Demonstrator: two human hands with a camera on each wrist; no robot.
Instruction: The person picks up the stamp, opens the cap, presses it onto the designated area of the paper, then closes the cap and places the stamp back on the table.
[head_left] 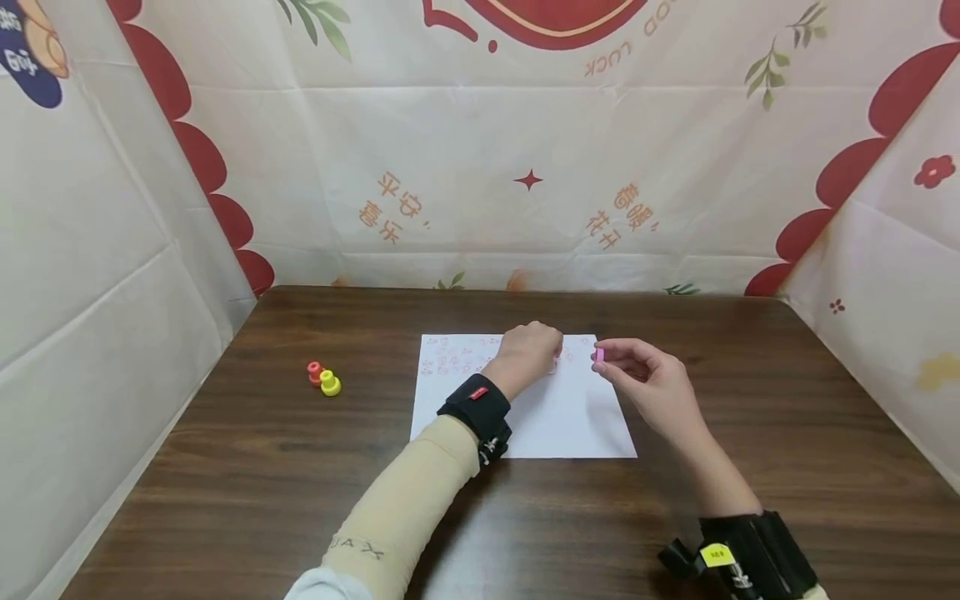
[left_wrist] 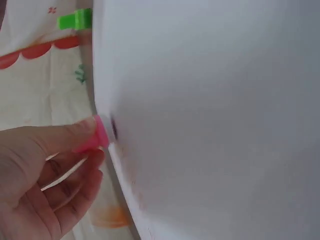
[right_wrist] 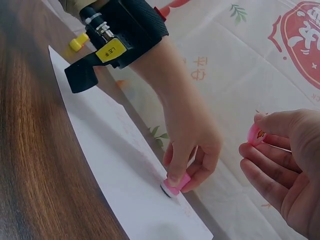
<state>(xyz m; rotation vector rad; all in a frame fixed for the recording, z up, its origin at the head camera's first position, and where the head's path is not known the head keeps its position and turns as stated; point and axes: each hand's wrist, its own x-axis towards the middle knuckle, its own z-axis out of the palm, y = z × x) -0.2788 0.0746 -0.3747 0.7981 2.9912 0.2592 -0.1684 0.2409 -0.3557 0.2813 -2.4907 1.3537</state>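
Observation:
My left hand (head_left: 528, 354) pinches a small pink stamp (right_wrist: 176, 185) between thumb and fingers. The stamp's white-rimmed face stands at the sheet of white paper (head_left: 570, 417), near its far edge; the left wrist view shows the stamp (left_wrist: 102, 132) slightly tilted. Whether its whole face touches the paper cannot be told. Rows of small pink prints (head_left: 453, 354) cover the paper's far left part. My right hand (head_left: 648, 379) holds a small pink cap (right_wrist: 256, 135) between thumb and fingertips, above the paper's far right corner. A small picture shows on the cap.
On the brown wooden table (head_left: 262, 483), a red stamp (head_left: 314, 373) and a yellow stamp (head_left: 329, 383) stand side by side left of the paper. A bright green piece (left_wrist: 75, 20) shows past the paper's edge in the left wrist view. A patterned white cloth (head_left: 480, 167) hangs behind.

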